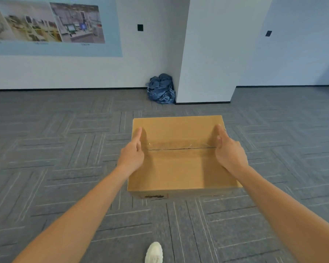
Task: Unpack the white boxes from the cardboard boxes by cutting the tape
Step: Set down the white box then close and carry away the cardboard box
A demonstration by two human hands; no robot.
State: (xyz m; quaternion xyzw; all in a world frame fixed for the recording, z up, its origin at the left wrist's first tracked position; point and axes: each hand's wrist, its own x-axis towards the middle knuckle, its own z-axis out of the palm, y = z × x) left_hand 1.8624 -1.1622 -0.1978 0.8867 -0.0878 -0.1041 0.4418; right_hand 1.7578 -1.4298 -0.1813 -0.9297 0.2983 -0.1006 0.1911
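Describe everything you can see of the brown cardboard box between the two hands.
The cardboard box is plain brown, rectangular and closed. Its two top flaps meet in a dark seam across the middle, covered by clear, wrinkled tape. A dark, blurred label marks its near side. It sits level over the grey carpet. The left hand and right hand grip its opposite sides, thumbs lying on top.

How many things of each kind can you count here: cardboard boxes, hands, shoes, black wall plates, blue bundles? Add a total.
cardboard box: 1
left hand, right hand: 2
white shoe: 1
black wall plates: 2
blue bundle: 1
Total: 7
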